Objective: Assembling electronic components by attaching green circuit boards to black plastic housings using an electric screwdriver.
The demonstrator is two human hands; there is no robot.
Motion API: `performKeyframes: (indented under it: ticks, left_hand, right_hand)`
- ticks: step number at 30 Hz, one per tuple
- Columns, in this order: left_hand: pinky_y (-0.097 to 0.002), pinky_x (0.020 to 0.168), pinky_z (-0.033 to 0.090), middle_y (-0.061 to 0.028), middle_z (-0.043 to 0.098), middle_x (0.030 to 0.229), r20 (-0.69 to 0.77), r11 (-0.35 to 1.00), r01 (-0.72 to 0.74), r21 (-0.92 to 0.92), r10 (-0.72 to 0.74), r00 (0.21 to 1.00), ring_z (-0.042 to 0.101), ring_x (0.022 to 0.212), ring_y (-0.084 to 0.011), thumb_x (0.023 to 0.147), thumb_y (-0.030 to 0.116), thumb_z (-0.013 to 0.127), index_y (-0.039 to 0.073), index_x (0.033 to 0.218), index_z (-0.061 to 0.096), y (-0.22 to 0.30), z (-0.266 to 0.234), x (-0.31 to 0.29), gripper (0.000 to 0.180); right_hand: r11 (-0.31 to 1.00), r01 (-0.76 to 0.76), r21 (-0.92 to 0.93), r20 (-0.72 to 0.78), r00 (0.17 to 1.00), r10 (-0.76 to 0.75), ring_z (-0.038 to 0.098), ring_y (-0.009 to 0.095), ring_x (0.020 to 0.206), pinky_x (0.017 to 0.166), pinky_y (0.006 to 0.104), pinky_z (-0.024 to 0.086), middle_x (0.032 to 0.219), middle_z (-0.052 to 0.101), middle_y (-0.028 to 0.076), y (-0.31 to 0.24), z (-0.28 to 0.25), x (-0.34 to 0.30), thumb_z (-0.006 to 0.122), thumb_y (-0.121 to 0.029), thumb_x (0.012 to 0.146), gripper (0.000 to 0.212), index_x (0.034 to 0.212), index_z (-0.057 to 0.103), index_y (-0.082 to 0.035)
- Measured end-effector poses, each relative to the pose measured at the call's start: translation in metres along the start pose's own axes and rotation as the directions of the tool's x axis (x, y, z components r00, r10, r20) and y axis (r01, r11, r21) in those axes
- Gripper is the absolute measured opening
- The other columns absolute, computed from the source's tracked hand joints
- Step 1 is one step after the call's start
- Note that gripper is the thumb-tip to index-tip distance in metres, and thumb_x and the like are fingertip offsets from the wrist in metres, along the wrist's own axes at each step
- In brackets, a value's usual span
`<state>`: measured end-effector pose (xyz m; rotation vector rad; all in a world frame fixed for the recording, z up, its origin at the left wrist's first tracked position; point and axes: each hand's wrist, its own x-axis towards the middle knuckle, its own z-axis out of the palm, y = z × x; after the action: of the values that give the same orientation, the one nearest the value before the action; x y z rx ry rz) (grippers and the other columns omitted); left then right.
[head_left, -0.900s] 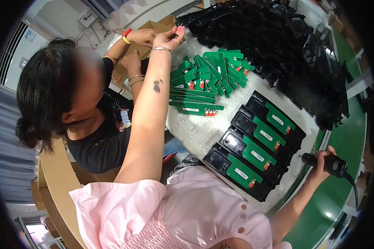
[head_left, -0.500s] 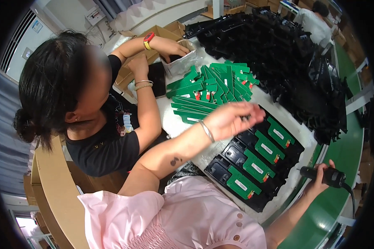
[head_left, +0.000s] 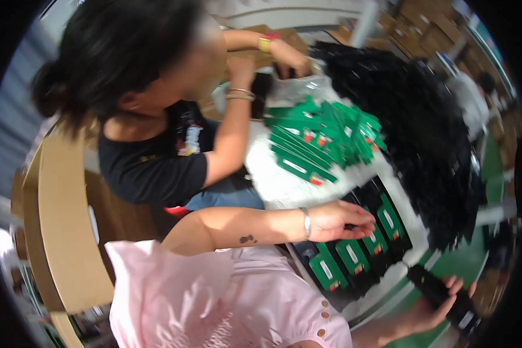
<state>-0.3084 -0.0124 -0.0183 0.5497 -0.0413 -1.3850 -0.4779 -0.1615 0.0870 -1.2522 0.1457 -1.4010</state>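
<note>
Over the row of black plastic housings (head_left: 400, 255), my left hand (head_left: 337, 222) is palm up with its fingers curled around small dark pieces (head_left: 349, 227), too small to name surely. Green circuit boards (head_left: 350, 253) lie in those housings, each with a white label and a red-and-white connector. On the right, my right hand (head_left: 443, 307) grips a black electric screwdriver (head_left: 429, 283), held apart from the housings. Part of the row is hidden behind my left hand, and motion blurs the picture.
Loose green boards (head_left: 316, 130) are heaped on a white padded surface (head_left: 272, 184). Behind them rises a large pile of black plastic parts (head_left: 417, 116). At the left, a co-worker in a black shirt (head_left: 151, 177) reaches into a plastic bag (head_left: 298, 87). Cardboard boxes (head_left: 69, 214) stand nearby.
The view has swung, so the co-worker and boards appear farther right. My left hand has come down and nearer over the housings. The screwdriver appears lower, still in my right hand.
</note>
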Motion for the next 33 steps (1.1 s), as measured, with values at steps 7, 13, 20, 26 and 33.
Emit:
performKeyframes:
  ticks: [7, 13, 20, 26, 33]
  left_hand:
    - [-0.0207, 0.069, 0.047, -0.0048, 0.057, 0.087, 0.088, 1.000, -0.011, -0.007, 0.011, 0.996, 0.054, 0.078, -0.0102, 0.083, 0.013, 0.054, 0.002, 0.098, 0.053, -0.004, 0.012, 0.019, 0.019]
    - [-0.0201, 0.067, 0.046, -0.0039, 0.051, 0.088, 0.181, 0.977, 0.122, -0.176, -0.089, 0.979, 0.051, 0.078, -0.0104, 0.088, 0.015, 0.045, 0.002, 0.096, 0.051, -0.014, 0.030, 0.036, 0.016]
    - [-0.0192, 0.067, 0.045, -0.0008, 0.054, 0.084, 0.140, 0.985, 0.096, -0.143, -0.076, 0.987, 0.052, 0.075, -0.0078, 0.085, 0.019, 0.051, 0.007, 0.092, 0.054, -0.023, 0.038, 0.030, 0.015]
    - [-0.0190, 0.066, 0.043, 0.0010, 0.054, 0.080, 0.121, 0.986, 0.110, -0.129, -0.094, 0.988, 0.051, 0.071, -0.0066, 0.085, 0.022, 0.052, 0.008, 0.090, 0.054, -0.024, 0.041, 0.034, 0.015]
    - [-0.0187, 0.066, 0.042, -0.0002, 0.053, 0.082, 0.180, 0.964, 0.228, -0.136, -0.203, 0.963, 0.048, 0.069, -0.0069, 0.084, 0.026, 0.052, 0.007, 0.092, 0.054, -0.022, 0.036, 0.048, 0.021]
  right_hand:
    - [0.908, -0.126, 0.400, 0.327, 0.945, -0.013, 0.041, 0.005, 0.053, 0.060, 0.0220, 0.030, 0.058, 0.045, -0.006, -0.004, 0.040, 0.005, 0.064, -0.015, 0.070, 0.034, 0.094, 0.042, -0.009]
    - [0.936, -0.082, 0.343, 0.319, 0.947, -0.033, 0.044, 0.004, 0.053, 0.062, 0.0216, 0.032, 0.057, 0.048, -0.008, -0.014, 0.027, 0.003, 0.061, -0.009, 0.066, 0.025, 0.087, 0.048, -0.010]
    - [0.956, -0.056, 0.287, 0.330, 0.943, -0.044, 0.044, 0.004, 0.051, 0.061, 0.0213, 0.032, 0.056, 0.047, -0.008, -0.009, 0.025, -0.006, 0.059, -0.009, 0.066, 0.025, 0.088, 0.048, -0.011]
    - [0.971, -0.046, 0.236, 0.370, 0.928, -0.046, 0.044, 0.003, 0.049, 0.060, 0.0208, 0.033, 0.056, 0.048, -0.008, -0.003, 0.023, -0.004, 0.059, -0.011, 0.067, 0.024, 0.088, 0.048, -0.012]
    - [0.984, -0.022, 0.175, 0.495, 0.866, -0.069, 0.043, 0.003, 0.048, 0.056, 0.0187, 0.033, 0.055, 0.046, -0.009, 0.013, 0.021, 0.009, 0.061, -0.011, 0.067, 0.026, 0.089, 0.049, -0.014]
